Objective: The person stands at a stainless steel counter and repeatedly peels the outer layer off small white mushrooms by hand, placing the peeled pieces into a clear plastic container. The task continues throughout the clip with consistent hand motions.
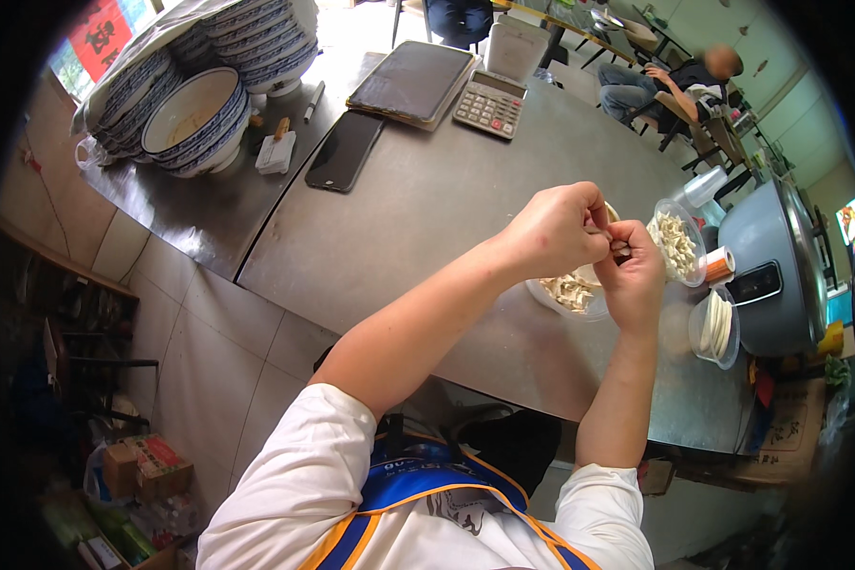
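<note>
Over the metal table, my left hand and my right hand meet, their fingertips pinched together on a small pale piece, apparently flatbread. The fingers mostly hide it. A pale rounded edge shows just behind them. Partly under my hands lies a clear plastic bowl of torn pale pieces. Another clear bowl, holding similar pieces, stands just right of my right hand. Farther right, a clear tub contains several pale flat rounds, seen edge-on.
A large grey cooker stands at the right, beside an orange-and-white roll. Across the metal table lie a phone, a tablet and a calculator. Stacked bowls stand at left. A seated person is beyond.
</note>
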### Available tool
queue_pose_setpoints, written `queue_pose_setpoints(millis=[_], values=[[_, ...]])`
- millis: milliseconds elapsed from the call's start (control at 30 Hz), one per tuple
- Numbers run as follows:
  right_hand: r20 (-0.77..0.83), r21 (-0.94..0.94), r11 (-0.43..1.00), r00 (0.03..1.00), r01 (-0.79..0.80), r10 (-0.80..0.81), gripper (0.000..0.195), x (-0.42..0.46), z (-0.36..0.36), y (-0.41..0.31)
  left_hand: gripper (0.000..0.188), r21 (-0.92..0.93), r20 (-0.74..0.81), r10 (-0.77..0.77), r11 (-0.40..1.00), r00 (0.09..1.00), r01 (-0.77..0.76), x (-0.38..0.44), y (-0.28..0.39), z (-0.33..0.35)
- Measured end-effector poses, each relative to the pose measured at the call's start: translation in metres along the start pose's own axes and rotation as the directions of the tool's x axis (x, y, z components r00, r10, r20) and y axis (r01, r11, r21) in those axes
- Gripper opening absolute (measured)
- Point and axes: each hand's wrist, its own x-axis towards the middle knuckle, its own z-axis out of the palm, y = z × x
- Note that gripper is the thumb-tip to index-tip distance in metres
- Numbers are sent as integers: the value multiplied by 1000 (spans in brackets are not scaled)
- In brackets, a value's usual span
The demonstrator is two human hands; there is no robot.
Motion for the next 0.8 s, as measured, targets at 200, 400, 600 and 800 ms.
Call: queue_pose_setpoints(millis=[200, 400, 600, 800], values=[[-111, 226, 971, 988, -80, 107, 18, 6, -9, 11, 20, -105, -109, -4, 994, 994, -8, 5, -5, 4], [15, 314, 937, 988, -152, 155, 12, 3, -1, 1, 25, -52, -115, 1, 999, 993, -7, 4, -10, 8], [4, 7, 999, 999, 43, -43, 13, -1, -3, -9, 26, 76, -40, -39, 996, 998, 42, 0, 3, -2], [1, -312, 919, 968, 240, -252, 16, 0, 3, -20, 25, 103, 63, -105, 990, 992, 98, -1, 9, -9]])
